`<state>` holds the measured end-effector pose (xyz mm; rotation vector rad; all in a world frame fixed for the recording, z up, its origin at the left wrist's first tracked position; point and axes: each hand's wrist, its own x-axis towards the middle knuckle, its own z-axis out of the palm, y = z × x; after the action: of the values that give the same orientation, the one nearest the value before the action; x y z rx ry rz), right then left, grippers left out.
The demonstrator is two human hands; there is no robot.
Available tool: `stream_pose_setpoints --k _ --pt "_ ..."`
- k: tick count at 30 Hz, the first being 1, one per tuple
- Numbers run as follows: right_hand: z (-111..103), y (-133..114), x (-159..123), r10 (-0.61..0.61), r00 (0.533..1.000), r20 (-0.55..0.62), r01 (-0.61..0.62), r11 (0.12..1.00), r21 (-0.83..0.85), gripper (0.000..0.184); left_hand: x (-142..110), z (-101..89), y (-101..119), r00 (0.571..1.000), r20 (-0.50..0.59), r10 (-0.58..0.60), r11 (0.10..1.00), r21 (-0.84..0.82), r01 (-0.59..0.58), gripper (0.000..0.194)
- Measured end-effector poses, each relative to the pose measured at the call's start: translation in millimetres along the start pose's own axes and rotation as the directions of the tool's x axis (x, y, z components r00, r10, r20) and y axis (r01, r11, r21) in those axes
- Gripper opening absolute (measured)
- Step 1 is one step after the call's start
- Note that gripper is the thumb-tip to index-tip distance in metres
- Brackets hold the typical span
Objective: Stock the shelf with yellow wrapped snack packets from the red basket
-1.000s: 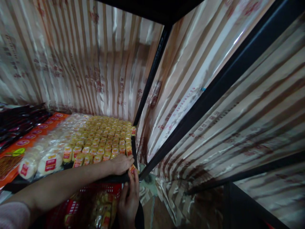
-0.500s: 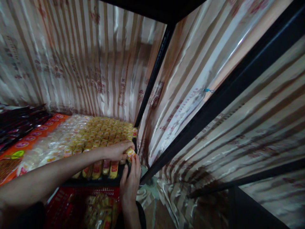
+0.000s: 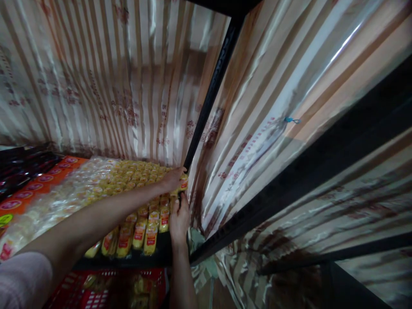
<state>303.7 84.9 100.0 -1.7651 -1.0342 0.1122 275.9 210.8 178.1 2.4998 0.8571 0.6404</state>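
Yellow wrapped snack packets (image 3: 150, 237) with red labels stand in close rows on a dark shelf (image 3: 128, 262). My left hand (image 3: 175, 179) reaches across them to the far right corner, its fingers closed at a yellow snack packet (image 3: 183, 183) beside the black post; part of the grip is hidden. Just below and nearer, my right hand (image 3: 180, 216) is raised along the shelf's right end, fingers up and thumb apart. I see nothing held in it, and its fingertips come close to that packet's lower end.
Clear-wrapped packets (image 3: 61, 210) and an orange printed pack (image 3: 35, 189) lie left, beside dark packages (image 3: 22, 169). Below the shelf is a red basket (image 3: 74, 285) with more packets. A black post (image 3: 210, 90) and striped plastic sheeting (image 3: 128, 77) enclose the back and right.
My left hand has moved farther back into the corner with the packet. The right hand has come away from it and sits a little lower behind. The view has shifted slightly.
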Motion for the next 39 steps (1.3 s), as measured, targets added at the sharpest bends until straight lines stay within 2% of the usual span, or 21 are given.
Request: stream_pose_setpoints --k 3,9,17,21,26,35,39 --pt "4 8 4 0.054 0.996 0.067 -0.055 0.998 0.011 0.052 13 10.6 -4 1.000 0.002 -0.017 0.999 0.029 0.016 0.029" --pt "11 19 3 0.088 0.992 0.087 -0.092 0.995 0.040 0.054 28 22.9 -9 1.000 -0.009 -0.028 0.999 0.035 0.029 0.025" --pt "20 25 0 0.057 0.984 0.170 -0.061 0.998 0.022 0.055 23 35.0 -26 0.995 0.090 -0.031 0.992 0.125 0.020 0.028" --pt "21 28 -1 0.037 0.986 0.162 -0.040 0.999 0.016 0.053 24 36.9 -25 0.991 0.129 -0.031 0.985 0.173 0.008 0.033" --pt "24 34 -2 0.010 0.991 0.136 -0.013 1.000 0.018 0.053 32 36.0 -20 0.983 0.180 -0.026 0.972 0.235 -0.018 0.028" --pt "25 32 -2 0.017 0.994 0.109 -0.019 1.000 0.018 0.054 44 50.9 -17 0.968 0.249 0.029 0.945 0.308 -0.107 0.024" --pt "25 30 -3 0.001 0.991 0.135 -0.005 1.000 0.029 0.053 45 53.4 -21 0.963 0.258 0.075 0.941 0.302 -0.154 0.024"
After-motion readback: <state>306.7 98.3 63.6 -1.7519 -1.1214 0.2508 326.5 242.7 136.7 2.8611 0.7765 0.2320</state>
